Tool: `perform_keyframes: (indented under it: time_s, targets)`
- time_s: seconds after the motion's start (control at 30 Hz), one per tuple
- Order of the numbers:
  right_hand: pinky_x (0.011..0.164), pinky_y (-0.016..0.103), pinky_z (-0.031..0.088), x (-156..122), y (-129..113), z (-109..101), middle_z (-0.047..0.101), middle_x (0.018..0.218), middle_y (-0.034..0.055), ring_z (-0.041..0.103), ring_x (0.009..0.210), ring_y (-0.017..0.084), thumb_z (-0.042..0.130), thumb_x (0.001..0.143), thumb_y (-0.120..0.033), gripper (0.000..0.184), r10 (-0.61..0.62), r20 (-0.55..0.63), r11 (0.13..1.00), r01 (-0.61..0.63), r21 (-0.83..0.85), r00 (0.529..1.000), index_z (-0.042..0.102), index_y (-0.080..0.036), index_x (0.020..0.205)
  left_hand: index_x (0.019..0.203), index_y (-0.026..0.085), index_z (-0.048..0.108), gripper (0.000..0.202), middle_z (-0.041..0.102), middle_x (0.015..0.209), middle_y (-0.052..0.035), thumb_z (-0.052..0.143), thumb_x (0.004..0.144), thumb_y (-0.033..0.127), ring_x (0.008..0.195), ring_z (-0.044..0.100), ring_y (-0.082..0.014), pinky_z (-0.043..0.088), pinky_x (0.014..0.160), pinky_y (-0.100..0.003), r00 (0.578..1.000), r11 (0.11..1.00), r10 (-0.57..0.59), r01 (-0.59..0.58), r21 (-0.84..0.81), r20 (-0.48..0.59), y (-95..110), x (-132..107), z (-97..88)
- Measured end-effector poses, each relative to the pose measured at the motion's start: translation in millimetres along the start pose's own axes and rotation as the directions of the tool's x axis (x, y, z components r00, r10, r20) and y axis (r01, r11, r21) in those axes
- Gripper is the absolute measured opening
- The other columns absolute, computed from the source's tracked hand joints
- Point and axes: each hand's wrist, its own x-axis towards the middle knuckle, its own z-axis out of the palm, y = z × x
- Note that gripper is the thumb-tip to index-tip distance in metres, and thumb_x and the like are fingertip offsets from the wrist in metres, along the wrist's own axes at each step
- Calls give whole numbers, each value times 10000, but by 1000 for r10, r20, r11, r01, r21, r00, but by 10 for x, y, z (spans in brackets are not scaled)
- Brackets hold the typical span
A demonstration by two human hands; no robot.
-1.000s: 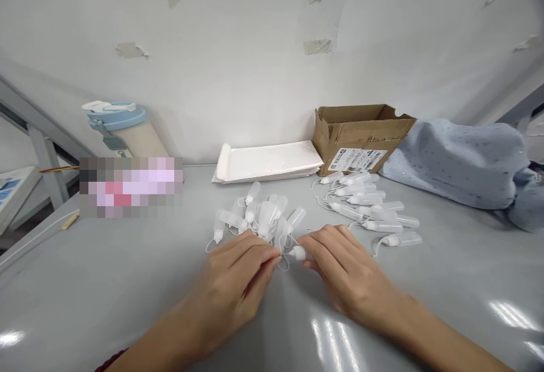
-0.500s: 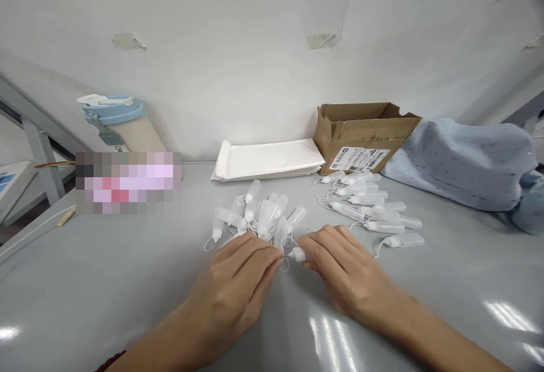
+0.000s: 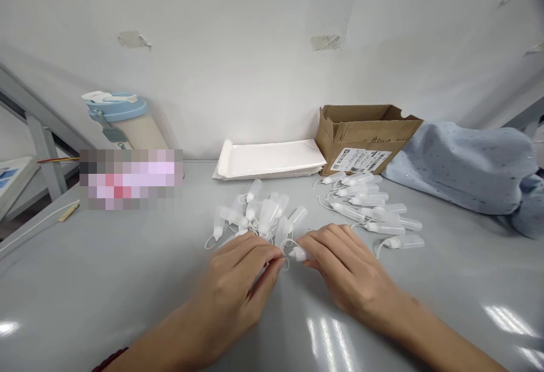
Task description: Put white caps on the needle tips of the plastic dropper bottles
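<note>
My right hand is closed round a small translucent squeeze bottle, whose white nozzle points left. The fingers hide most of its body. Thumb and forefinger of my left hand are pinched together just off the nozzle's tip, by a thin white strap that loops from the bottle. What lies between these fingertips is too small to make out. Behind both hands lies a loose pile of similar squeeze bottles with strap caps. More squeeze bottles lie in a rough column to the right.
A brown cardboard box stands against the wall, beside a stack of white padded envelopes. Light blue speckled cloth is heaped at the right. On the left are a drinking bottle with a blue lid and a blurred-out pink item.
My left fingertips have shifted slightly, with a wider gap showing between thumb and forefinger behind the pinch. The right hand keeps its hold on the bottle. The view has tilted a little.
</note>
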Motion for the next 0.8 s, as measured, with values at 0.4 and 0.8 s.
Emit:
perform_keyframes:
  time_s: [0.4,0.8]
  targets:
    - [620,320,422,-37,-28,72,585,769,91,502,702,181,398,875,-7,216,13,27,1000,-14,24,1000,576,-77,976,844,135,580,133,626,702,-30,526,822,15,644,548,-142,488,605,-297,984,971,176,-170,170,-21,-21,-17,46]
    - [595,321,441,-61,-33,104,569,773,110,485,695,188,374,866,10,239,15,75,992,-25,126,997,570,-51,989,807,128,578,142,590,672,-32,497,838,15,637,526,-148,467,588,-298,983,973,172,-181,143,70,-12,-28,57]
